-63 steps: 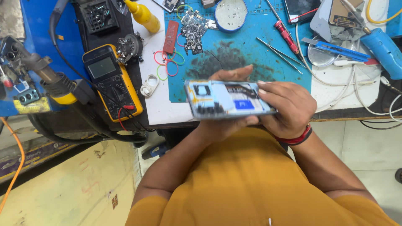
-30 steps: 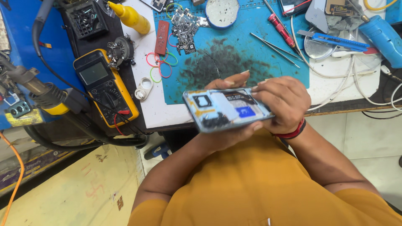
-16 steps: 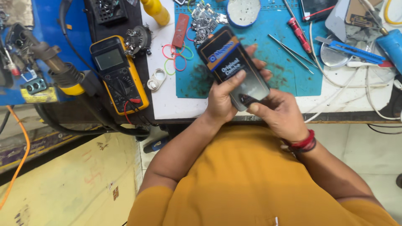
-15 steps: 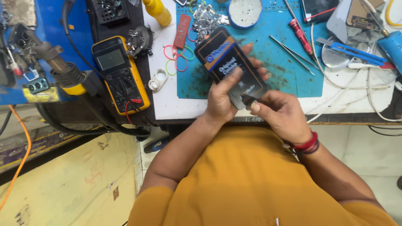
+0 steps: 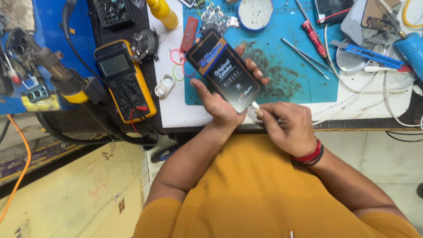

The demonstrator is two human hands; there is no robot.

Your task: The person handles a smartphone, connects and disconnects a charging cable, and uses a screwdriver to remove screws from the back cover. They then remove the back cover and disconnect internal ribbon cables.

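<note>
Black phone [image 5: 225,70], now flipped back-up in left hand [image 5: 220,103]; right hand [image 5: 286,125] pinches its white tab [image 5: 255,105].

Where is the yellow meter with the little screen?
The yellow multimeter lies left of the left hand, beside the white bench, near the pink rubber bands.

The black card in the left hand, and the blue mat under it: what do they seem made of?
The black card looks like glossy coated cardboard or plastic film: flat, thin, with sheen; the left hand holds it. The blue mat seems matte rubber or silicone, stained dark.
</note>
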